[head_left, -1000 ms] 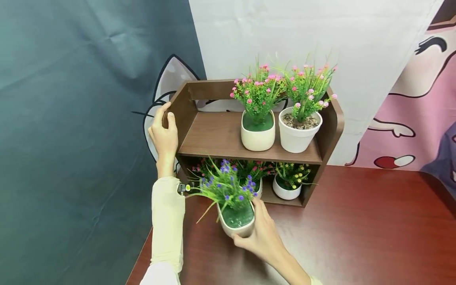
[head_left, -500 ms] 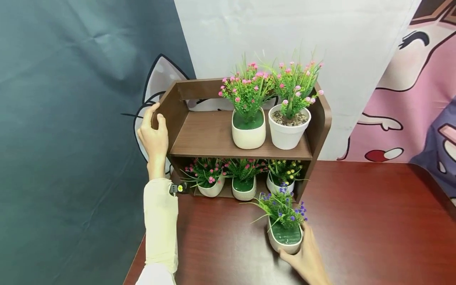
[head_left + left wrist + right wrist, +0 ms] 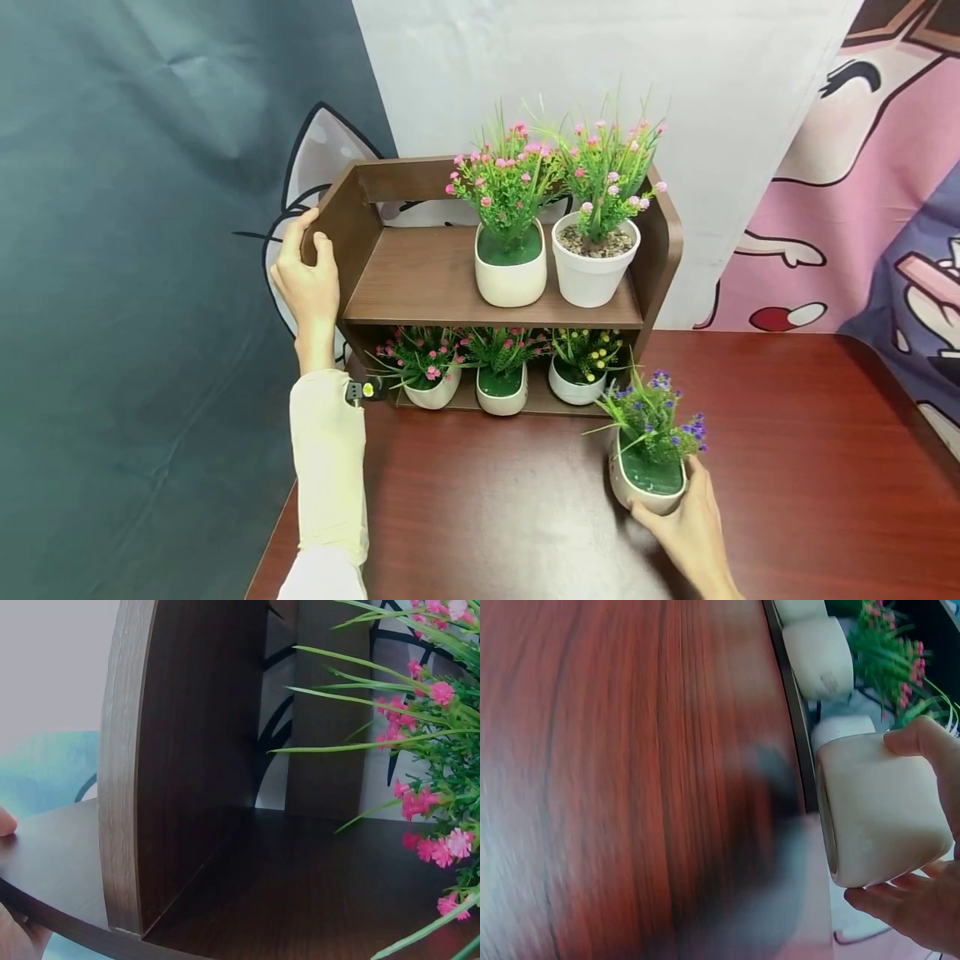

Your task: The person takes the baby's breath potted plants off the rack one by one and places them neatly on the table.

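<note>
My right hand (image 3: 686, 521) grips a white oval pot (image 3: 620, 475) of purple flowers (image 3: 648, 417), thumb on one side and fingers on the other. In the right wrist view, this pot (image 3: 885, 810) appears held above the tabletop, its base facing the camera side. My left hand (image 3: 307, 275) holds the upper left side panel of a brown two-tier shelf (image 3: 420, 275). The left wrist view shows part of that hand's fingers (image 3: 6, 823) at the panel's edge. On the upper tier stand a cream pot (image 3: 512, 283) and a white round pot (image 3: 592, 279), both with pink flowers.
The lower tier bears three white pots: pink-flowered ones at left (image 3: 433, 390) and middle (image 3: 501, 402), and a yellow-flowered one (image 3: 576, 387) at right. A reddish-brown table (image 3: 465, 500) stretches before the shelf. Printed cloth (image 3: 480, 75) hangs behind.
My right hand has carried the purple-flowered pot rightward, from in front of the lower tier to beyond the shelf's right end. My left hand keeps its hold on the panel as the head view shifts.
</note>
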`<state>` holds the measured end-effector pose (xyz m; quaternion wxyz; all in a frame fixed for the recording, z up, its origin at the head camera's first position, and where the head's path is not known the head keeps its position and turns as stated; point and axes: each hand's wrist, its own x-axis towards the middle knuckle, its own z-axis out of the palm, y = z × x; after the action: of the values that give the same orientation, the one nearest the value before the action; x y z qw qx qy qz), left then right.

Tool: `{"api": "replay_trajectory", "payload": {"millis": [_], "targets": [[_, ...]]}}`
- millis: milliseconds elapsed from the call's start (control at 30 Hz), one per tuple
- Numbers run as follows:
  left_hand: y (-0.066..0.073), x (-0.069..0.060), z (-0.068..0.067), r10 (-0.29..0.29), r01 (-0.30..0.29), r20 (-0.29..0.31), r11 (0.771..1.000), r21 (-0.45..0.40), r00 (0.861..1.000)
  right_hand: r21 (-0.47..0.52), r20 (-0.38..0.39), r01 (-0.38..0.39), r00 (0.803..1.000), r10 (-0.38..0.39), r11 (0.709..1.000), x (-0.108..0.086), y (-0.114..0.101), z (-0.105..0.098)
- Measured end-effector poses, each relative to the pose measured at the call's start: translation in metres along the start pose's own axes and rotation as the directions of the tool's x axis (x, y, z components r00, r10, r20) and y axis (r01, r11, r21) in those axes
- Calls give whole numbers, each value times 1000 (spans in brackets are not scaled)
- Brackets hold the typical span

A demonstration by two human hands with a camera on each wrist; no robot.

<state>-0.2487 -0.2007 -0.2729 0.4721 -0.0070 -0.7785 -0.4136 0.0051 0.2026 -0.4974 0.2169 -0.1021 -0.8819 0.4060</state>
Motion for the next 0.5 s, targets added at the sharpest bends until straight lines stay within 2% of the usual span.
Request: {"api": "replay_trajectory", "payload": {"millis": [367,500], "targets": [[1,1,-1,14,-14,-4,1000,-23,1000,-10,-120,-91,989,89,996,20,22,-8],[1,1,-1,17,-17,-4,999,-34,1000,-15,-127,-96,988,93,995,30,27,-6]]}}
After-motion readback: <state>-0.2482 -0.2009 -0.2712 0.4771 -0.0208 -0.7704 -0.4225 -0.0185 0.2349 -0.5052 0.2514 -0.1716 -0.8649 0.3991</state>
